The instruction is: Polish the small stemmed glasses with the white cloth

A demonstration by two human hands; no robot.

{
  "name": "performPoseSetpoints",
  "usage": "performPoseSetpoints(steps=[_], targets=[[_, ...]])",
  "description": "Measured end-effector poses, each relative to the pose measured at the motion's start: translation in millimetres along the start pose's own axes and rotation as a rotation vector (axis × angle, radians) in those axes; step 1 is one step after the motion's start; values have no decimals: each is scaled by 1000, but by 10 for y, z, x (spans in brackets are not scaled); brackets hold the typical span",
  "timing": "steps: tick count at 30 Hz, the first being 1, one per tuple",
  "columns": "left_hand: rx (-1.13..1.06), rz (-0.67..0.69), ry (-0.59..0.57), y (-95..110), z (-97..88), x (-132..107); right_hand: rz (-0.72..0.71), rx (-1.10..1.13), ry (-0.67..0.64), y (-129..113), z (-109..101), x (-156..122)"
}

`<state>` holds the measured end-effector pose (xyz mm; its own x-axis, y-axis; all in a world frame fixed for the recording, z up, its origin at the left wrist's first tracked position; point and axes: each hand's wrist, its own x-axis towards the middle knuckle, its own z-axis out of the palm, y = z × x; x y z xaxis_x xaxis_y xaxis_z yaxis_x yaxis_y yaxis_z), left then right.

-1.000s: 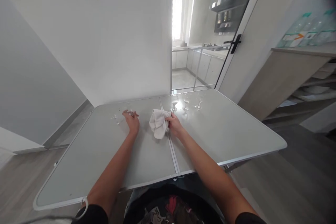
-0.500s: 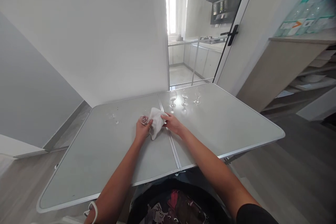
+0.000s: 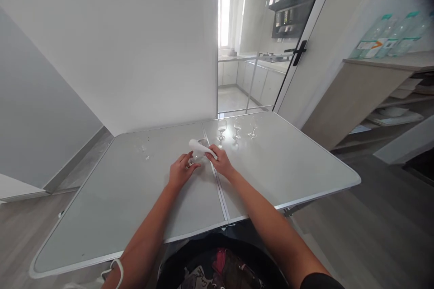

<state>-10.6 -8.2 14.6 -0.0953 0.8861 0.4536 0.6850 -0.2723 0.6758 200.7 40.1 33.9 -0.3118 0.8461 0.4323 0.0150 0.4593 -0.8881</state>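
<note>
In the head view, a clear stemmed glass point(image 3: 197, 158) is tilted over the middle of the table, partly covered by a white cloth point(image 3: 195, 145). My left hand point(image 3: 181, 171) is at the glass's left end, its thumb and fingers closed around it. Its foot is hard to make out between those fingers. From the right, my right hand point(image 3: 219, 160) pinches the cloth, which stretches over the glass's upper side. Three similar stemmed glasses stand upright beyond my hands: a left one point(image 3: 221, 131), a middle one point(image 3: 237, 129) and a right one point(image 3: 252, 128).
The pale table point(image 3: 125, 207) has a metal edge and a seam down its middle. Another faint clear glass point(image 3: 142, 150) is at its left. A white wall and a glazed door point(image 3: 251, 76) rise behind. Plastic bottles point(image 3: 375, 38) stand on a shelf unit at right.
The glass in my left hand has turned, with its bowl now toward the cloth. The cloth has shifted up and folded narrower, and my left fingers have spread a little. The view has moved slightly.
</note>
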Motion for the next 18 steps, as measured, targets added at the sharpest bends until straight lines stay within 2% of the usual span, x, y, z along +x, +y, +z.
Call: performPoseSetpoints(steps=[3,6,8,12,15,18], targets=[[-32,-22,23,0,-13,-46,63,61,-115,32,-17,-15],[-29,3,-43,43,-22,-81,108,145,-211,56,-59,-17],[-9,26,-65,83,-19,-100,114,186,-228,59,-75,-21],[-48,2,-38,171,8,-134,96,183,-252,59,-72,-30],[-206,-126,-43,238,19,-126,78,188,-240,52,-68,-38],[-497,-346,-217,273,-21,-71,81,237,-239,21,-74,-50]])
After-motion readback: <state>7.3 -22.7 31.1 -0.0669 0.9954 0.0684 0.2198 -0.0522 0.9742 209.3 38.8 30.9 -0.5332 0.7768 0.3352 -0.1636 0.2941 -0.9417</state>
